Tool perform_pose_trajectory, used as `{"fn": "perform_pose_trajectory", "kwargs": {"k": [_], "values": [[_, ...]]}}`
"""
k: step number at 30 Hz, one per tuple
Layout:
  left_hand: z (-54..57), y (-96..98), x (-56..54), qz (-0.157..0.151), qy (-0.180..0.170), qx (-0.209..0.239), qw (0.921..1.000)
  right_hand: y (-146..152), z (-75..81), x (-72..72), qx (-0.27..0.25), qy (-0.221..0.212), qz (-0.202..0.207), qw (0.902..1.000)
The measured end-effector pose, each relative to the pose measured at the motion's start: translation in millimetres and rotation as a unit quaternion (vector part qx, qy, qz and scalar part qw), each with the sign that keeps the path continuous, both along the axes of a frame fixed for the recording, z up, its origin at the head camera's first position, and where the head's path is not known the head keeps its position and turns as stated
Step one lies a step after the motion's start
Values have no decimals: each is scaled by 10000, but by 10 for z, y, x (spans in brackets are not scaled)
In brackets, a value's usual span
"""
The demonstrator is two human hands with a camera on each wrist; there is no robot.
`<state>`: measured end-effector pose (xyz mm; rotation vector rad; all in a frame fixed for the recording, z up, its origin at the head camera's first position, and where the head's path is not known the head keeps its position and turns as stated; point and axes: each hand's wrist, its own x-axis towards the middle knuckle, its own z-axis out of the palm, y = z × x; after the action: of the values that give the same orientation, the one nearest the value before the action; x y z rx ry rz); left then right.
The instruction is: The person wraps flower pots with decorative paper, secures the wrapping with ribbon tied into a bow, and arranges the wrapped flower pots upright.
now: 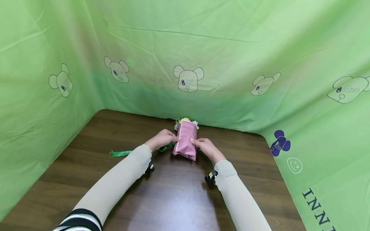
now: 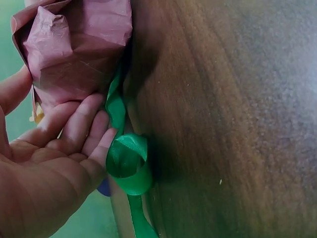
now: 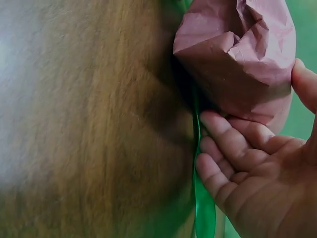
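Note:
A small bouquet wrapped in pink paper (image 1: 186, 138) lies near the back of the table, with yellow and pale blue flowers (image 1: 185, 119) showing at its far end. My left hand (image 1: 163, 140) holds its left side, thumb on top and fingers against the lower side. On the opposite side my right hand (image 1: 208, 149) grips it the same way. The wrapper's folded, crumpled near end (image 2: 74, 54) fills the top of the left wrist view. A green ribbon (image 2: 130, 171) runs under the bouquet, curls beside my left fingers and passes by my right fingertips.
The ribbon's loose end stretches left over the brown wooden table (image 1: 173, 192). A green cloth (image 1: 185, 38) with printed bear heads hangs behind the table and along both sides. Each wrist carries a small black camera (image 1: 211, 176).

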<state>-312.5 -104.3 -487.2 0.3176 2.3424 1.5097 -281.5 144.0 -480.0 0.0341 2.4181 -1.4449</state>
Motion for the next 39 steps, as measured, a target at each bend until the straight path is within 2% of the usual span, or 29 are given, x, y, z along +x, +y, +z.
{"fn": "perform_pose_trajectory", "kwargs": {"k": [4, 8, 11, 20, 27, 31, 36, 39], "values": [[-17, 9, 57, 61, -190, 20, 9998, 27, -15, 59, -31, -115, 34, 9999], [-46, 10, 163, 104, -273, 48, 9996, 34, -23, 151, 90, 30, 127, 9999], [-51, 20, 275, 99, -271, 12, 9996, 51, -25, 247, 201, 157, 153, 9996], [21, 31, 624, -17, 9, -542, 9985, 102, -19, 594, 395, 224, 353, 9983], [59, 9, 856, -111, -55, -591, 9982, 102, 24, 822, 421, 358, 630, 9965], [42, -10, 993, -121, -113, -544, 9984, 89, 58, 918, 562, 391, 773, 9947], [47, -17, 1111, 5, -127, -539, 9985, 22, 124, 999, 823, 430, 630, 9937], [64, -20, 1144, 91, -117, -594, 9981, -49, 149, 1046, 1024, 908, 303, 9901]]}}
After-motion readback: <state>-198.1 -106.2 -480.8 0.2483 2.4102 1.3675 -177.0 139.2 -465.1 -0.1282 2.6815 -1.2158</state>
